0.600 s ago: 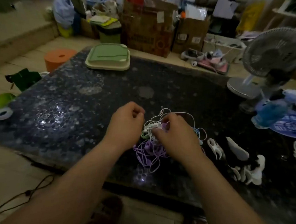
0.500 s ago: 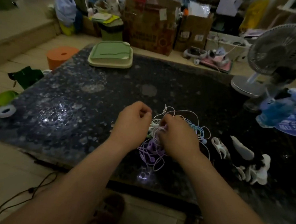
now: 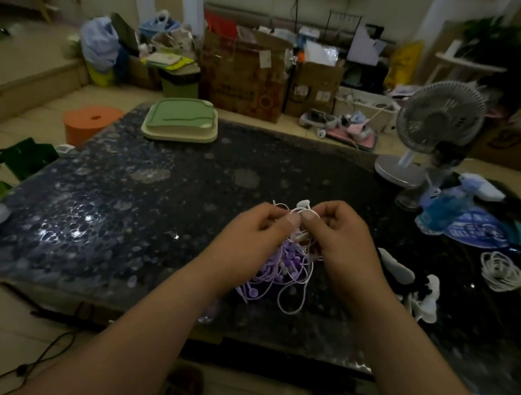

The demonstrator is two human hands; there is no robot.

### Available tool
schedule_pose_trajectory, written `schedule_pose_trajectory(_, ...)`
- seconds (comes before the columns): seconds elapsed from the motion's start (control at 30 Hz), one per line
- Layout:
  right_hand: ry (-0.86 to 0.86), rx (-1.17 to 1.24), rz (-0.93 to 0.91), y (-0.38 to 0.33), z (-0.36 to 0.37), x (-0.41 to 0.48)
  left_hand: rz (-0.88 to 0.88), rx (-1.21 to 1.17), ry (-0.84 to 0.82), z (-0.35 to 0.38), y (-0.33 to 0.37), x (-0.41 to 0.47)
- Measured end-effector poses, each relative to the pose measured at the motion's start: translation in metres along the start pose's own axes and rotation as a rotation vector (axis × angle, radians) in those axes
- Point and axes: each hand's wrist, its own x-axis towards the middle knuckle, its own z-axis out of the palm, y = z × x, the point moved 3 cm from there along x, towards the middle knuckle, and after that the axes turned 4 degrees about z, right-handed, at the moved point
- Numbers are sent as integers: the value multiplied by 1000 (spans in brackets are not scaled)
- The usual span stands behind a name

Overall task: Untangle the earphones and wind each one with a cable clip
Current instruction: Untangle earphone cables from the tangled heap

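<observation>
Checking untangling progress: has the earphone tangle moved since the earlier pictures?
Yes. The left hand and right hand have raised the tangle off the table; its loops that lay by the clips have drawn leftward, away from them.

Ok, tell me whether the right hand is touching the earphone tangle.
Touching. The head view shows the right hand pinching a white cable at the top of the earphone tangle, with the left hand pinching close beside it.
</observation>
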Motion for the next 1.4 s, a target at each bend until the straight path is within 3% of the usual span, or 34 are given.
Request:
schedule_pose_trajectory(0.13, -121, 211, 97, -2, -11, -16, 100, -35, 9, 17, 7, -4)
schedule_pose_trajectory(0.23, -198, 364, 234, -3, -20, -21, 18, -186, 88, 16, 6, -2)
schedule_pose_trajectory(0.43, -271, 277, 248, 2, -34, -15, -121, -568, 140, 20, 5, 8)
schedule_pose_trajectory(0.53, -284, 290, 244, 0, -36, -14, -176, -868, 130, 26, 7, 12)
schedule_pose_trajectory(0.7, -326, 68, 234, -2, -52, -15, -178, -1398, 118, 13, 13, 21)
schedule_pose_trajectory(0.77, -289, 2, 213, -3, -68, -12, -168, -1405, 192, -1, 14, 24)
schedule_pose_trajectory(0.83, -191, 29, 194, -5, -89, -9, -145, -1260, 276, -15, 11, 27)
schedule_pose_trajectory(0.93, -84, 292, 185, -5, -118, -4, -92, -1034, 364, -30, 3, 29)
schedule_pose_trajectory(1.1, -242, 495, 167, -12, -126, -20, -73, -961, 397, -36, -4, 28)
schedule_pose_trajectory(1.2, -399, 245, 279, -7, -120, -39, -85, -996, 372, -33, -2, 24)
schedule_pose_trajectory(1.3, -607, -279, 361, 10, -100, -63, -116, -1065, 251, -14, 10, 18)
schedule_pose_trajectory(1.37, -585, -622, 227, 20, -88, -68, -118, -1104, 176, 3, 19, 13)
schedule_pose_trajectory(1.4, -542, -670, 131, 20, -79, -69, -118, -1123, 144, 10, 23, 10)
